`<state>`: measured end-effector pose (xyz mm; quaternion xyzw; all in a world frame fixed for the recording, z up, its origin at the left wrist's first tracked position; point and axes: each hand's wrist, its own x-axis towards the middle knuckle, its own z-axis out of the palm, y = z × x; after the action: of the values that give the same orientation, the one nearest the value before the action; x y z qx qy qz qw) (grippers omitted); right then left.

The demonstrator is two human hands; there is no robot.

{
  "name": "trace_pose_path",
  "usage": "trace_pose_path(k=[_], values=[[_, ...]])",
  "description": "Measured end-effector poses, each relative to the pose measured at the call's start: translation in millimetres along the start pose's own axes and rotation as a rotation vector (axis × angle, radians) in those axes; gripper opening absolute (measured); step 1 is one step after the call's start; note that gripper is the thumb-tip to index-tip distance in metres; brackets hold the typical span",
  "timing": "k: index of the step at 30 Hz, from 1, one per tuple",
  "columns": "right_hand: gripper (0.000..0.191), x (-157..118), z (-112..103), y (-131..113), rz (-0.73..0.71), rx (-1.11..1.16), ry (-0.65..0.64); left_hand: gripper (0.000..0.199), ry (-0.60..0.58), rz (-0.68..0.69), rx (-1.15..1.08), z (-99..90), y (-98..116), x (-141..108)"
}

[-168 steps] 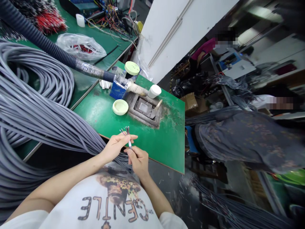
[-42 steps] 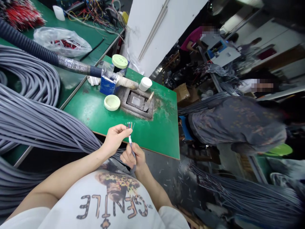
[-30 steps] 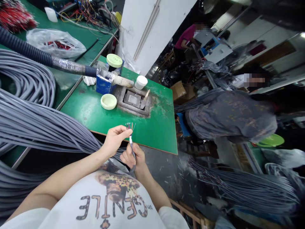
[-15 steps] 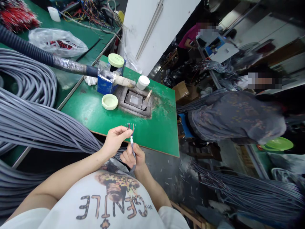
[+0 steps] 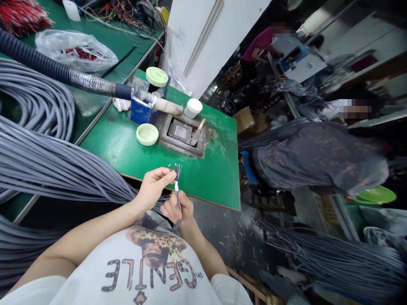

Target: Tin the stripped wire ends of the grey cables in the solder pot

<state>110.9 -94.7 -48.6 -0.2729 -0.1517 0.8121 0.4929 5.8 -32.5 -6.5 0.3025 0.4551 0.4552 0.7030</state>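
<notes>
One cable [image 5: 178, 199] on my head view, its stripped end over the desk's [image 5: 210, 182] near edge | left fingers [image 5: 160, 172]: pinched together on some of its wires [image 5: 177, 173] | right fingers [image 5: 170, 207]: curled closed around it lower down | past them I see a grimy pot [image 5: 182, 148], with an open tub [image 5: 147, 134] just to its left

Green tabletop [image 5: 210, 186], blue box [image 5: 139, 111], white tub [image 5: 193, 109], pale-green dish [image 5: 147, 134]

Near the green table's [image 5: 210, 180] front edge, the left hand [image 5: 155, 186] partly hides wires [image 5: 178, 170] we find too small to count.
</notes>
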Motion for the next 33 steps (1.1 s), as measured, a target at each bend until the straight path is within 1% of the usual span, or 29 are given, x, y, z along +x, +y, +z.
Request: trace_pose_path(k=[6,12,14,16,19,21,23,24,25,27,30,33], values=[[0.037,1.7,-0.7,0.4,-0.020,0.043,-0.051,0.029,0.000,0.000,-0.006,0.0,0.5,1.6],[0.042,2.6,-1.8,0.5,0.013,0.006,0.003,0.028,-0.006,-0.005,-0.018,-0.8,-3.0,3.3],[0.045,3.0,-2.1,0.3,0.030,-0.022,0.037,0.025,0.000,0.010,-0.037,-1.5,-5.4,4.9],[0.048,3.4,-2.3,0.2,0.039,-0.029,0.054,0.022,0.023,0.072,-0.057,-2.5,-6.4,6.3],[0.050,4.0,-2.0,-0.1,0.042,-0.020,0.058,0.022,0.098,0.259,0.000,-4.7,-3.2,5.6],[0.047,4.3,-1.7,-0.2,0.035,-0.010,0.049,0.014,0.117,0.411,0.132,-6.4,1.3,2.8],[0.045,4.7,-1.5,0.1,0.024,0.003,0.036,0.005,0.077,0.530,0.300,-7.8,5.7,-0.6],[0.045,4.9,-1.5,0.3,0.024,0.005,0.038,0.004,0.048,0.558,0.376,-8.3,7.2,-2.0],[0.047,5.2,-1.7,0.6,0.033,0.001,0.050,0.005,0.030,0.566,0.434,-8.6,8.2,-2.8],[0.050,5.6,-2.4,1.3,0.054,-0.017,0.083,0.007,0.036,0.532,0.495,-8.9,8.6,-2.8],[0.052,5.9,-4.1,2.2,0.064,-0.030,0.095,0.006,0.080,0.483,0.500,-8.8,7.2,0.2],[0.050,6.2,-5.8,2.3,0.057,-0.031,0.089,0.006,0.090,0.469,0.505,-9.3,6.2,3.6]])
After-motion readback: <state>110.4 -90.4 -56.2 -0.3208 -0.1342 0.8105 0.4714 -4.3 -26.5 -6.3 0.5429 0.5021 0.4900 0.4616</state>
